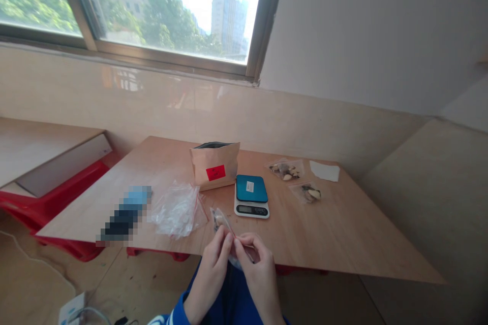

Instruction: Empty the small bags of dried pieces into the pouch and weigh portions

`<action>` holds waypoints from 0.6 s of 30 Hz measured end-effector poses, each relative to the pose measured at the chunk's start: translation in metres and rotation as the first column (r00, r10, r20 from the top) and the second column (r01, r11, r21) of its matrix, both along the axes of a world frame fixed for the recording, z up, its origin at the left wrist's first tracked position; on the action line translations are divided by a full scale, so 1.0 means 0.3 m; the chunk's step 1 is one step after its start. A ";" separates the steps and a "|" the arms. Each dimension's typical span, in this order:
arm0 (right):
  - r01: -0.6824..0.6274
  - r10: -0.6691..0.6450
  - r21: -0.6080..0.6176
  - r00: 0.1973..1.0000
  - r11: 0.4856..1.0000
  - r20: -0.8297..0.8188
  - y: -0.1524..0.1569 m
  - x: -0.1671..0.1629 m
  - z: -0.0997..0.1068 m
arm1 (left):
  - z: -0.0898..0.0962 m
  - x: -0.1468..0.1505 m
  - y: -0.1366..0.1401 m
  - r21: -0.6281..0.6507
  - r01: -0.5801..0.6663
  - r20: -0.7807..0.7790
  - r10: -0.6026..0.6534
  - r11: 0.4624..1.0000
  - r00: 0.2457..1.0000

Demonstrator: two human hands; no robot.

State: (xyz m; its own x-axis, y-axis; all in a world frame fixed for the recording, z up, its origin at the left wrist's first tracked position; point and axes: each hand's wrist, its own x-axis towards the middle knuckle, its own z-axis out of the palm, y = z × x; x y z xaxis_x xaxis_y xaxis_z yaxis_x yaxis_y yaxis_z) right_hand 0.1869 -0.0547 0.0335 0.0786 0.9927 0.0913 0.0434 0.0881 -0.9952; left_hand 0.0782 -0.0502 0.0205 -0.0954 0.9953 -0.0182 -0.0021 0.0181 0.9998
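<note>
Both hands pinch the red-edged top of a small clear zip bag [221, 217] at the table's front edge. Some pale and dark pieces show inside it. My left hand [216, 256] closes on one side of the seal, and my right hand [254, 259] grips the other, thumbs almost touching. Just beyond them stands a kitchen scale [252, 195] with a blue top and nothing on it but a small label. To the left lies a heap of clear zip bags [177, 212]. Part of the held bag is hidden by my fingers.
An open brown paper pouch [213, 165] with a red label stands behind the scale. Two filled zip bags [286, 169] and a white paper [325, 171] lie at the right. A pixelated dark and blue object [125, 216] lies left. Red stools [76, 203] stand below.
</note>
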 end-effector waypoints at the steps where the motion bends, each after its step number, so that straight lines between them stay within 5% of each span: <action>1: 0.000 0.000 -0.004 1.000 1.000 -0.018 -0.004 -0.003 0.000 | 0.004 -0.004 0.001 0.011 0.008 -0.016 -0.008 1.000 1.000; 7: 0.073 -0.075 -0.034 0.994 0.997 -0.078 -0.024 -0.023 0.004 | 0.046 -0.004 0.002 0.032 0.107 -0.044 -0.106 0.994 0.993; 12: 0.462 -0.460 0.043 0.887 0.886 -0.039 0.026 0.085 0.021 | 0.048 -0.026 -0.030 -0.012 0.006 -0.080 -0.007 1.000 0.997; 18: 0.406 -0.401 0.024 0.908 0.913 -0.122 0.027 0.142 0.115 | 0.032 -0.048 -0.024 0.069 0.062 0.019 -0.064 0.996 0.998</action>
